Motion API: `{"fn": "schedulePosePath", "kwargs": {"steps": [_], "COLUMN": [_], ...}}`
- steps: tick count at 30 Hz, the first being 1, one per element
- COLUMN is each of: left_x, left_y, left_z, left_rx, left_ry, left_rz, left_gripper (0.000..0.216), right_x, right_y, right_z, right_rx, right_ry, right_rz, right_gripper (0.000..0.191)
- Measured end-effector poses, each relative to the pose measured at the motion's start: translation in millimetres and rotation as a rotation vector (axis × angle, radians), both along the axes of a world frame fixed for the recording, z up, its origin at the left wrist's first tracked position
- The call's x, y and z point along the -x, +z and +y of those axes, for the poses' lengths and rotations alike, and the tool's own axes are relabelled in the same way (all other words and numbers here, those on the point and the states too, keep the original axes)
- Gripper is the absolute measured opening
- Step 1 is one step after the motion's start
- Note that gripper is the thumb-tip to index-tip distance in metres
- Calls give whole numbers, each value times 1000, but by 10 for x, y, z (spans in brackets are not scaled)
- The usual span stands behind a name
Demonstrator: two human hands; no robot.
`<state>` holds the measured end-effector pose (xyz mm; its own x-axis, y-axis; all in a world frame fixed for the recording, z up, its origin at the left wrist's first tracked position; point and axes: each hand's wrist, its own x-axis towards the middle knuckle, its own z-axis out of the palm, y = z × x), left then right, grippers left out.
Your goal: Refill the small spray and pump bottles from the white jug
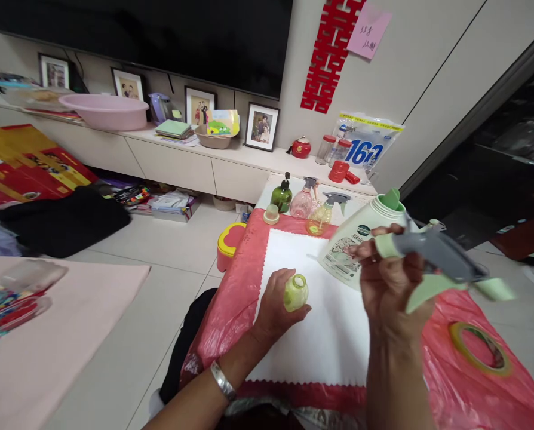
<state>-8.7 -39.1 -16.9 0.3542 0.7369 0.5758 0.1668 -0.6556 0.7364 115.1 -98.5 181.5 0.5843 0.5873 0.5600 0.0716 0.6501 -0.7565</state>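
Note:
My left hand [276, 301] is wrapped round a small yellow-green translucent bottle [296, 292] with an uncapped neck, above a white sheet [321, 340]. Raised at the right, my right hand [395, 280] grips a grey and green spray trigger head [446, 254], slightly blurred and apart from the bottle. Behind that hand stands a large pale green jug [345, 248] with a green piece in its mouth. A yellow spray bottle [319, 220], a pink spray bottle [301, 204] and a green pump bottle [281, 196] line the far side of the table.
Red plastic [224, 298] covers the table under the sheet. A roll of tape [479, 348] lies at the right, and a small round cap [271, 214] sits at the far left corner. A yellow and red stool [231, 239] stands beside the table. Jars [325, 149] are on the cabinet behind.

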Motion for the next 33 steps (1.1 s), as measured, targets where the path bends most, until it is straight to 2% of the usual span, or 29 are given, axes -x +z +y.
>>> {"fn": "schedulePosePath", "kwargs": {"steps": [2,4,7,10,12,14,17,22,25,27,29,33], "left_x": [5,5,1,4,12,23,36,42,42,41,38,29], "left_y": [22,39,53,66,81,95,106,102,94,86,78,68], "left_z": [-2,-4,-11,-17,-16,-11,-3,2,6,8,9,2], "left_rx": [13,14,18,18,8,0,-13,-24,-14,-13,-12,0], "left_ry": [-7,-7,-2,-6,-11,-15,-14,-25,-29,-34,-32,-16], "left_rz": [4,-3,-19,-26,-20,-4,-5,2,7,1,-2,2], "left_gripper": [77,77,77,76,75,74,73,76,77,76,75,74], "right_x": [-136,-293,-484,-539,-515,-480,-451,-445,-428,-407,-390,-459], "right_y": [106,32,-336,-757,-962,-1098,-1231,-1401,-1415,-1340,-1181,-693], "right_z": [-10,-10,20,98,185,307,536,801,757,647,491,93], "right_rx": [-9,94,456,650,752,854,965,1045,1037,996,919,684], "right_ry": [-54,-122,-144,-148,-138,-126,-136,-170,-206,-241,-282,-416], "right_rz": [-20,-110,-329,-417,-430,-444,-516,-706,-809,-868,-913,-919], "right_gripper": [30,33,40,41,45,49,42,35,35,33,29,32]}}
